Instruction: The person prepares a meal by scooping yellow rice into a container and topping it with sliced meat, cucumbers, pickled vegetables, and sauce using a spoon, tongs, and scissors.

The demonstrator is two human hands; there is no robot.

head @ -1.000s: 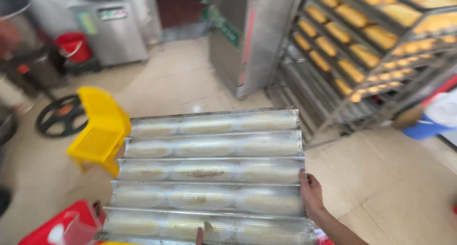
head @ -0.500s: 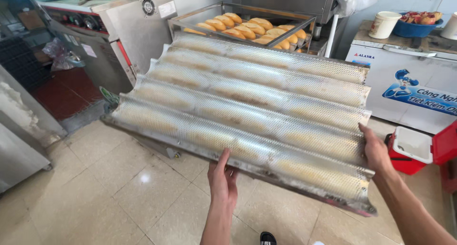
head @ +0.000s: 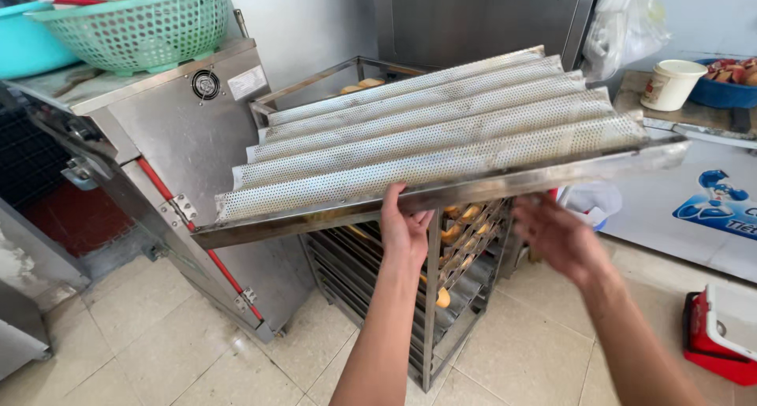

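A long perforated metal baking tray (head: 441, 138) with several wavy channels is held raised and level, seen from its near edge, above a metal rack (head: 430, 296). My left hand (head: 404, 225) grips the tray's near edge from below, about the middle. Off the tray, just below its right part, my right hand (head: 558, 236) is blurred with fingers apart. Golden bread rolls (head: 461, 215) lie on the rack's lower shelves under the tray.
A steel cabinet (head: 197, 138) with a red-trimmed door stands at left, a green basket (head: 146, 29) and a teal basin (head: 24, 47) on top. A white chest freezer (head: 702, 193) stands at right with a white cup (head: 669, 84) and a blue bowl (head: 729, 87). A red box (head: 721, 335) sits on the tiled floor.
The tray has come up from a tilted, top-down view to a level position over the rack. My right hand has let go of the tray's right edge; my left hand still holds it.
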